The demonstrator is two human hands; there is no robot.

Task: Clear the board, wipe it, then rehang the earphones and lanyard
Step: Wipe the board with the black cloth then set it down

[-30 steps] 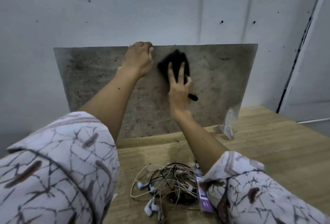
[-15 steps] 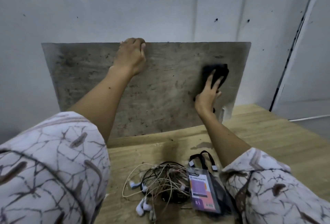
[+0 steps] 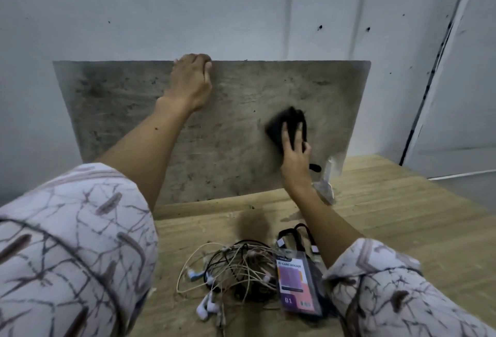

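My right hand (image 3: pixel 295 156) lies flat with its fingers straight, pressing a black cloth (image 3: pixel 285 126) against the lower right part of the board (image 3: pixel 233 127); the cloth is blurred, and a black tail of it shows just below my wrist. My left hand (image 3: pixel 192 81) hooks its curled fingers over the board's top edge, left of centre, with the palm against the face.

I count one board, a grey, stained panel standing upright at the back of the worktop (image 3: pixel 389 218) against the pale wall (image 3: pixel 241 9). Its long axis runs left to right. To the cloth's right a strip of board is bare up to the right edge; between my two hands and out to the left edge lies much wider bare room. One clear plastic stand (image 3: pixel 326 183) sits at the board's lower right corner, just beside my right wrist.

Near me on the worktop lies a tangle of earphones (image 3: pixel 228 275), white and black leads knotted so I cannot count them. Touching its right side is one lanyard (image 3: pixel 296 284): the purple card holder lies flat with its long axis running away from me, its black strap looped on the board side, partly under my right forearm.
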